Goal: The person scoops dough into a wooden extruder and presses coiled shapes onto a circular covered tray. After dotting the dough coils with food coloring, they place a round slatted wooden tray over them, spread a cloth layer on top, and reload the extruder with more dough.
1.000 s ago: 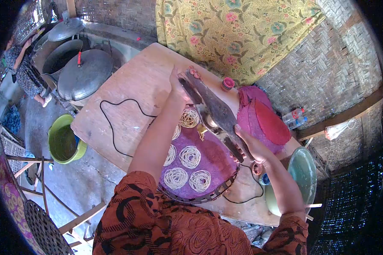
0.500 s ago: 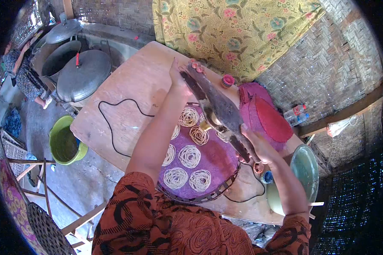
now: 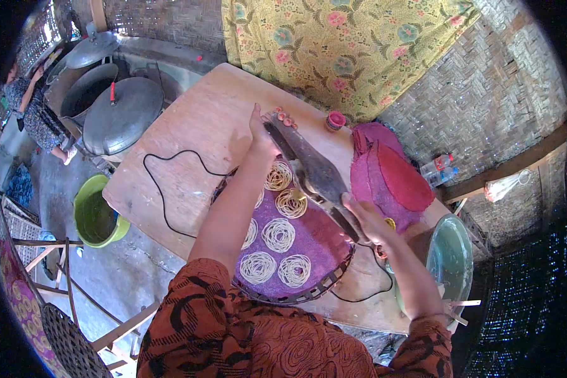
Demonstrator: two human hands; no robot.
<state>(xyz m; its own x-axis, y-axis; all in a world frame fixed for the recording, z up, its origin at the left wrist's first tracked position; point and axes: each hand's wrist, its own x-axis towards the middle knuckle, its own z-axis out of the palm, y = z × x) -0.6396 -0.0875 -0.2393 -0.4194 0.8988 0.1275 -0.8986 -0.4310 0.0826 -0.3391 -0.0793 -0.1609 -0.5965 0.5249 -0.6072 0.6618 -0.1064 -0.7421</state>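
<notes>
A dark wooden hand press (image 3: 321, 169) with two long bars is held slantwise over the tray. My left hand (image 3: 263, 133) is closed around its upper end, and my right hand (image 3: 368, 222) grips the lower end. Below it, a round woven tray (image 3: 309, 296) is lined with purple cloth (image 3: 321, 249). Several pale coils of thin dough strands, such as one coil (image 3: 278, 235), lie on the cloth. Under the middle of the press is a yellowish coil (image 3: 292, 203). The bars and my arms hide part of the tray.
A wooden table (image 3: 189, 120) carries a black cord (image 3: 164, 195), a pink-lidded jar (image 3: 335, 120) and folded purple-red cloth (image 3: 406, 176). A green basin (image 3: 450, 264) stands at right. Left are a lidded pot (image 3: 123, 116), a lime tub (image 3: 94, 211) and another person (image 3: 34, 116).
The press and both hands have come slightly lower and nearer to me, with its bars closer together. Both hands keep their hold.
</notes>
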